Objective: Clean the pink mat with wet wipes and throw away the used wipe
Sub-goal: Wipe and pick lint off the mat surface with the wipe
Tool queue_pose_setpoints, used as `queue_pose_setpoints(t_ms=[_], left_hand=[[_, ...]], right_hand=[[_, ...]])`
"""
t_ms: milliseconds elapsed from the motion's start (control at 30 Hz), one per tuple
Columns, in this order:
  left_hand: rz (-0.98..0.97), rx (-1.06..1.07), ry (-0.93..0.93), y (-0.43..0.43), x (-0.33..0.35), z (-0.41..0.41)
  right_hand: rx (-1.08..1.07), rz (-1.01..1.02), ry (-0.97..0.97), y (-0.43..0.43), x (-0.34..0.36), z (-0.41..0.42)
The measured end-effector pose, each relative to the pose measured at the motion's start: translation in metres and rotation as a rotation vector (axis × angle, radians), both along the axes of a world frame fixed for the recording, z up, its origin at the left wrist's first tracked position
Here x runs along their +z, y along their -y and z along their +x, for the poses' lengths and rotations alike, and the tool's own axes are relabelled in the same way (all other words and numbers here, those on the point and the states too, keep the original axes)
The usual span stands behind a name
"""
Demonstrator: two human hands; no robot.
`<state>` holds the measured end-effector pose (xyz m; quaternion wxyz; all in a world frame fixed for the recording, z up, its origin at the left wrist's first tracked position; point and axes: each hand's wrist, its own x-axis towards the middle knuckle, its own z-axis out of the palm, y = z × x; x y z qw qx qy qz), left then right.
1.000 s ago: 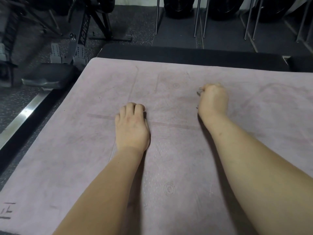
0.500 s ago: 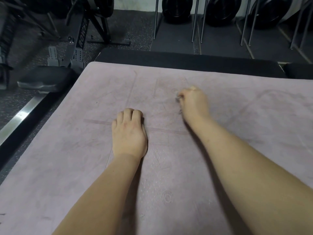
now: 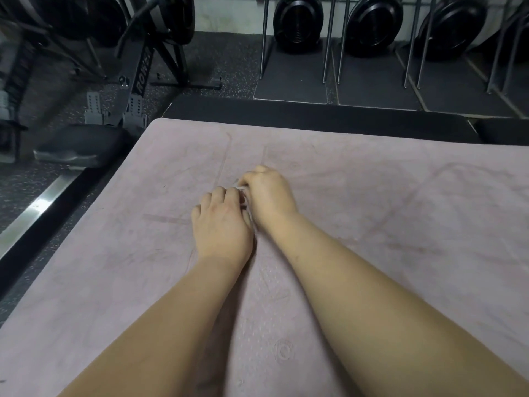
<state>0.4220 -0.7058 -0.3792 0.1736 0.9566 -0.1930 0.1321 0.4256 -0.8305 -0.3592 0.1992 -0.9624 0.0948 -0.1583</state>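
Gym floor seen from above, read from left to right. At far left stands a rowing machine point(image 3: 138, 78), with its padded seat point(image 3: 77, 151) on a bright metal rail point(image 3: 34, 213). The rail runs diagonally toward the lower left, just beside the edge of the pink mat point(image 3: 400, 239). The mat lies flat and fills most of the lower field; faint printed lines and darker smudges mark its surface. Two bare forearms enter from the bottom edge and converge near the mat's centre.

The left hand point(image 3: 221, 227) rests knuckles-up on the mat with its fingers curled under. Its fingertips are hidden, so whether it grips anything cannot be told. Its thumb side touches the right hand point(image 3: 269, 193). Between the two hands a small pale fragment of the wipe point(image 3: 241, 185) shows, low against the mat; the hands cover most of it. The right hand is closed in a fist around the wipe, with its knuckles turned toward the left hand, and it rests on the mat.

Beyond the far edge of the pink mat runs a black pad point(image 3: 315, 113), parallel to that edge. At upper right, dark round discs point(image 3: 297, 24) stand upright between the thin metal posts of a rack point(image 3: 329, 53), above dark floor tiles.
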Motion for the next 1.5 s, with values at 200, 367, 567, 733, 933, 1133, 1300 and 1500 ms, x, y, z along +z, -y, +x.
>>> queue_pose_setpoints(t_ms=[200,367,567,733,933,1133,1300,1500], left_hand=[[-0.067,-0.116,-0.014,0.032,-0.006,0.010],[-0.030,-0.132,0.035,0.035,-0.016,0.009],[-0.023,-0.141,0.038,0.035,-0.015,0.006],[-0.052,-0.120,0.034,0.035,-0.016,0.007],[-0.024,-0.131,0.039,0.036,-0.018,0.007],[-0.020,-0.131,0.023,0.036,-0.017,0.008],[-0.011,-0.130,0.025,0.036,-0.015,0.006],[0.001,-0.122,0.019,0.036,-0.015,0.006]], right_hand=[[-0.164,-0.172,0.030,0.085,-0.013,0.004],[-0.570,-0.093,-0.024,0.178,-0.012,-0.005],[-0.400,-0.083,-0.017,0.094,-0.012,0.037],[-0.031,-0.049,0.009,0.040,-0.008,0.053],[-0.281,-0.253,0.019,0.137,-0.019,0.045],[-0.657,-0.091,-0.029,0.181,-0.008,0.037],[-0.301,0.122,-0.020,0.094,-0.006,0.067],[-0.102,0.190,0.066,0.076,-0.008,0.069]])
